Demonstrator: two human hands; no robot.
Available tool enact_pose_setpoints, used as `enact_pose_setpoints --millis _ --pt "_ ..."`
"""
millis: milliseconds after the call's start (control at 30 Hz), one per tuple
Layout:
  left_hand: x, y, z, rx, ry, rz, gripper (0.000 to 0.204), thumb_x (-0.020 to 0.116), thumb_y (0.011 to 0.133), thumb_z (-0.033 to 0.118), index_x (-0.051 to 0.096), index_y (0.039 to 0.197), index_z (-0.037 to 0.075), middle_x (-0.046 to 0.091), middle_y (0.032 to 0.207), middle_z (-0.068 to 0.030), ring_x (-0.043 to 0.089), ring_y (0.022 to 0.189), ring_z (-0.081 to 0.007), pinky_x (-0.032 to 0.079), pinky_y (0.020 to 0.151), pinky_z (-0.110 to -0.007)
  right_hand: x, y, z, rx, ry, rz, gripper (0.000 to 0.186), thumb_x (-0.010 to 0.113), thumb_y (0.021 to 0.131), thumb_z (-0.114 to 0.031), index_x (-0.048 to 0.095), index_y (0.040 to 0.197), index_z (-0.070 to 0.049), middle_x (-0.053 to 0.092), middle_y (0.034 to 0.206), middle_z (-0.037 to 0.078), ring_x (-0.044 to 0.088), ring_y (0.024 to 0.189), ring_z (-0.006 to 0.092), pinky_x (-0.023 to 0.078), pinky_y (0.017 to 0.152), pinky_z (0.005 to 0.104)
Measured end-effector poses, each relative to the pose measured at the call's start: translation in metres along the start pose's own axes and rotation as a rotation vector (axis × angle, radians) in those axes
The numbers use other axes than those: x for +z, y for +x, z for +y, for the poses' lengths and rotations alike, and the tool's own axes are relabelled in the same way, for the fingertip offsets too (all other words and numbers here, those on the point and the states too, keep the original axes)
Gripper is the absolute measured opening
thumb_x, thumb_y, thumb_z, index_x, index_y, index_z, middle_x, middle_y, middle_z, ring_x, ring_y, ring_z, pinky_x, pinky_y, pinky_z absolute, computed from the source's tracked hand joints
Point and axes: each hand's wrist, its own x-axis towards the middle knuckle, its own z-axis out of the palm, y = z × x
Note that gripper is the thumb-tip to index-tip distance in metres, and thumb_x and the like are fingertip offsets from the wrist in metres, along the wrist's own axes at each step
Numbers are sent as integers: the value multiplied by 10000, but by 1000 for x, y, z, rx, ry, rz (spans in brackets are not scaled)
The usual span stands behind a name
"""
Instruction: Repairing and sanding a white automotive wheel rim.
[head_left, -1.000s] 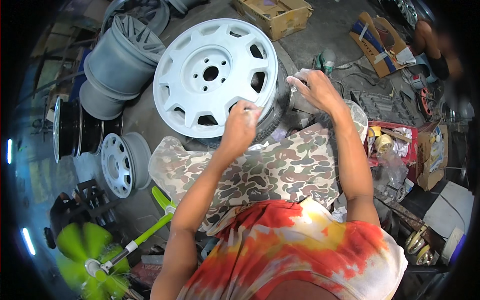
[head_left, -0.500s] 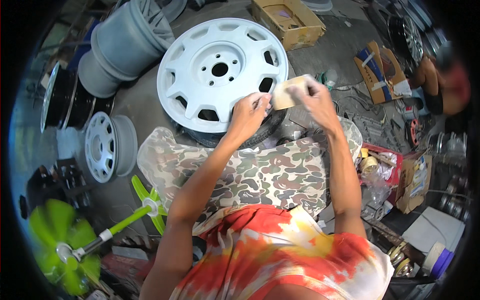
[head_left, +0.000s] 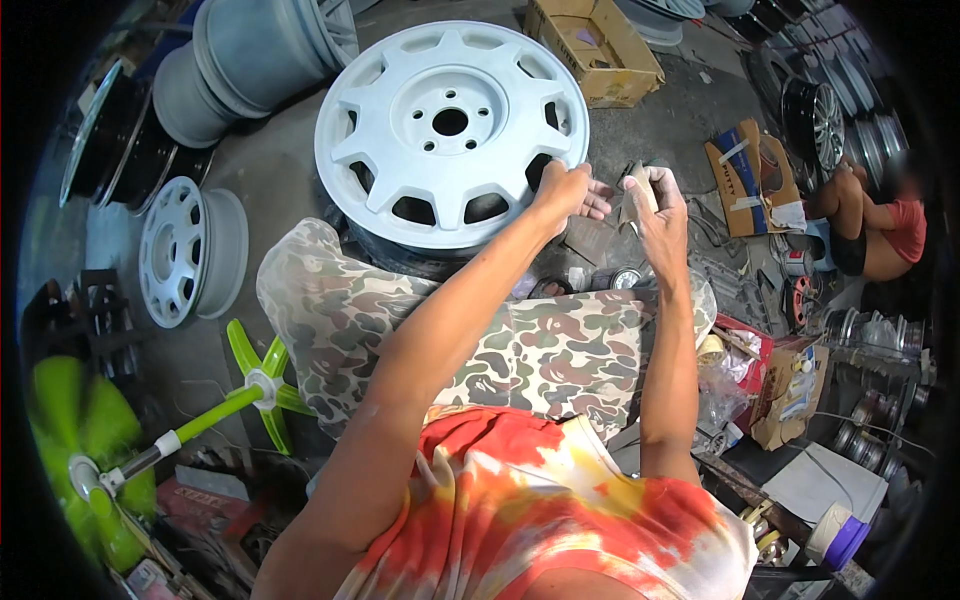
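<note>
The white wheel (head_left: 450, 165) is lying face up on a black tyre (head_left: 400, 258) before the camouflage trousers (head_left: 560, 350), apparently to keep its face raised within reach. The left hand (head_left: 575, 192) is spreading its fingers loosely at the wheel's right edge, contact uncertain, its forearm slanting inward; the right hand (head_left: 660, 207), forearm near-vertical, is pinching a tan sheet (head_left: 628, 212) clear of the wheel, seemingly for handling.

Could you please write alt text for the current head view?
A person's right hand holds a thin tan sheet beside a large, pale, round wheel rim lying face-up on a black rubber tyre; the left hand is by the rim's edge.
</note>
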Motion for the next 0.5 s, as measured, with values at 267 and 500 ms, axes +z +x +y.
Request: enact_pose_setpoints --millis 267,500 --pt "-14 -6 11 61 -254 -87 385 367 1068 134 450 1298 -163 667 1152 -307 726 829 -321 633 694 -407 6 5 0 -24 -172 -2 210 722 951 -185 682 1064 -13 637 863 0 554 762 76 469 689 255" --pt "-119 -37 84 243 347 -17 371 499 1077 260 634 1295 -8 713 1162 -178 734 840 -204 621 696 -306 6 49 3 -170 -378 -119 280 733 907 -226 744 1065 5 681 908 93 623 830 162 490 765 321"
